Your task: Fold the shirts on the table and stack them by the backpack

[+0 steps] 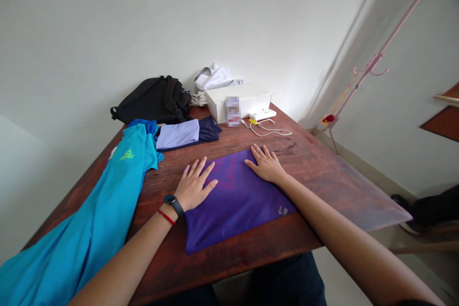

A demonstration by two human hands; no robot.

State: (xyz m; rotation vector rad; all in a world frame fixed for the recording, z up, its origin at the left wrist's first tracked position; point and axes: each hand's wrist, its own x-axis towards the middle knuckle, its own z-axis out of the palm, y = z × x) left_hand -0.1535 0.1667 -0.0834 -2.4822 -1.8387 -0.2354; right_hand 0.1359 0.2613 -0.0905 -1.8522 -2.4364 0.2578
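Observation:
A purple garment (233, 205), folded into a flat rectangle, lies on the dark reddish-brown wooden table (247, 258) in front of me. My left hand (194, 184) rests palm down on its left edge, fingers spread. Near the far right corner of the cloth, my right hand (266, 163) also lies flat with its fingers apart. Neither hand grips anything. A small grey-green mark shows at the near right corner of the garment. Left of my left forearm, a bright blue shirt (103, 201) stretches along the table and over its near edge.
Folded lavender and navy cloths (179, 135) lie beyond the blue shirt. Behind them are a black backpack (150, 100), a white box (247, 93) with white cloth (217, 76), and a white power strip (263, 114) with a cable. A pink stand (375, 60) and another person's shoe (405, 210) are at right.

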